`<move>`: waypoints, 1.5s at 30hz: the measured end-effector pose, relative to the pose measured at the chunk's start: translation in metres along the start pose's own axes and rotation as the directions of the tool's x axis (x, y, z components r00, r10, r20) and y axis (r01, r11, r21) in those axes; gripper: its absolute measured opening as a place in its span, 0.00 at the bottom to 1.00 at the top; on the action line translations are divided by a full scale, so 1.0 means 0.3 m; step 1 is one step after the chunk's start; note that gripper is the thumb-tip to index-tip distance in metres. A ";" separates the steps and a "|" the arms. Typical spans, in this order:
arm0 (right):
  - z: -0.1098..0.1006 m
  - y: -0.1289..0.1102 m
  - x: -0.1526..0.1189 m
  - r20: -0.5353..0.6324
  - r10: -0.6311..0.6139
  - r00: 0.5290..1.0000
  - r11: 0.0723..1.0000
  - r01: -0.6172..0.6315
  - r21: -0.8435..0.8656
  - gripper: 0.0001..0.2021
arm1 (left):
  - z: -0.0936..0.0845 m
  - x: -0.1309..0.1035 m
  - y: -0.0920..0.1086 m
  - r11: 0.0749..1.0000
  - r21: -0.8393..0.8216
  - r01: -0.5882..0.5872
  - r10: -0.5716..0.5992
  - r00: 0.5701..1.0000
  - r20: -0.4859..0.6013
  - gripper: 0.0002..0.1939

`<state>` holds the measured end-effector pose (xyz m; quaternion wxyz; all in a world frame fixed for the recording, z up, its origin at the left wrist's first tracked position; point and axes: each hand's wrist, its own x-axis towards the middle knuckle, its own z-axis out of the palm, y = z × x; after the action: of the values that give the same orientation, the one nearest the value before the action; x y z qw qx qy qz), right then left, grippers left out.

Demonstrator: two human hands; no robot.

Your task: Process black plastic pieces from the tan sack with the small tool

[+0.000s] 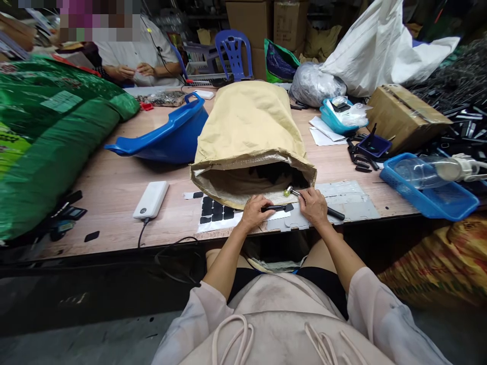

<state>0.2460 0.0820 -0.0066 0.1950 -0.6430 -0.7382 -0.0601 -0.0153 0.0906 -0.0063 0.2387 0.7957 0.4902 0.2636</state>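
Observation:
My left hand (256, 212) is closed on a slim black piece (277, 208) at the table's front edge. A small hammer (335, 214) is in my right hand (314, 205), its brass-and-steel head to the left and its black grip sticking out to the right. Both hands are just in front of a yellow woven sack (251, 121), which lies with its open mouth toward me and dark contents inside. Beside my left hand, partly under the sack's lip, lies a white sheet with rounded black stickers (216, 209). Under my right hand is a grey board (350, 195).
A white power bank (151, 200) with a cable and a blue scoop-shaped basin (171, 132) are on the left, beside green sacks (57, 137). A blue tray (429, 192), cardboard box (407, 119) and heaped black parts stand right. Across the table sits a person (137, 56).

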 end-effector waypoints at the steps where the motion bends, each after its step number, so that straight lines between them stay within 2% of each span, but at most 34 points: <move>1: 0.000 0.003 0.001 0.003 0.000 1.000 1.000 0.000 0.003 0.14 | 0.005 0.002 -0.006 1.000 -0.004 0.004 -0.004 1.000 0.005 0.09; 5: -0.006 0.016 0.013 0.025 0.005 1.000 0.999 -0.006 0.040 0.14 | 0.007 0.009 -0.012 0.999 -0.025 0.020 -0.020 1.000 0.023 0.10; 8: -0.024 0.006 0.014 0.004 0.030 1.000 0.991 -0.030 0.128 0.14 | 0.005 0.013 -0.009 0.998 -0.039 0.054 -0.053 0.998 0.028 0.10; 12: -0.063 -0.064 -0.026 -0.049 0.068 0.996 0.948 -0.049 0.314 0.17 | 0.009 0.020 -0.006 0.994 -0.058 0.096 -0.095 0.995 0.023 0.09; 15: -0.088 -0.133 -0.076 0.006 0.019 1.000 0.894 -0.020 0.448 0.17 | 0.013 0.022 -0.004 0.992 -0.074 0.105 -0.104 0.994 0.018 0.09; 20: -0.107 -0.198 -0.130 0.054 -0.028 0.998 0.842 -0.005 0.539 0.18 | 0.016 0.025 -0.003 0.991 -0.065 0.120 -0.120 0.993 0.009 0.08; 27: -0.089 -0.212 -0.147 0.087 -0.044 0.995 0.875 -0.004 0.483 0.19 | 0.017 0.030 -0.003 0.991 -0.059 0.122 -0.121 0.992 0.020 0.06; 33: -0.117 -0.185 -0.146 0.021 0.030 0.999 0.860 -0.037 0.509 0.19 | 0.019 0.029 0.001 0.990 -0.069 0.127 -0.127 0.992 0.006 0.07; 38: -0.114 -0.180 -0.161 0.078 0.023 0.997 0.865 -0.059 0.499 0.19 | 0.020 0.029 0.002 0.989 -0.068 0.134 -0.134 0.991 -0.005 0.06; 42: -0.111 -0.147 -0.123 0.031 0.031 0.999 0.873 -0.043 0.485 0.18 | 0.017 0.028 0.005 0.989 -0.065 0.132 -0.132 0.991 0.001 0.07; 45: -0.104 -0.088 -0.058 -0.015 0.063 0.998 0.920 -0.052 0.389 0.17 | 0.012 0.026 0.006 0.990 -0.062 0.126 -0.126 0.992 0.010 0.08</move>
<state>0.2285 0.0509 0.0199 0.3302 -0.6120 -0.7137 0.0841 -0.0089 0.0966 -0.0064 0.2812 0.7561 0.5304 0.2606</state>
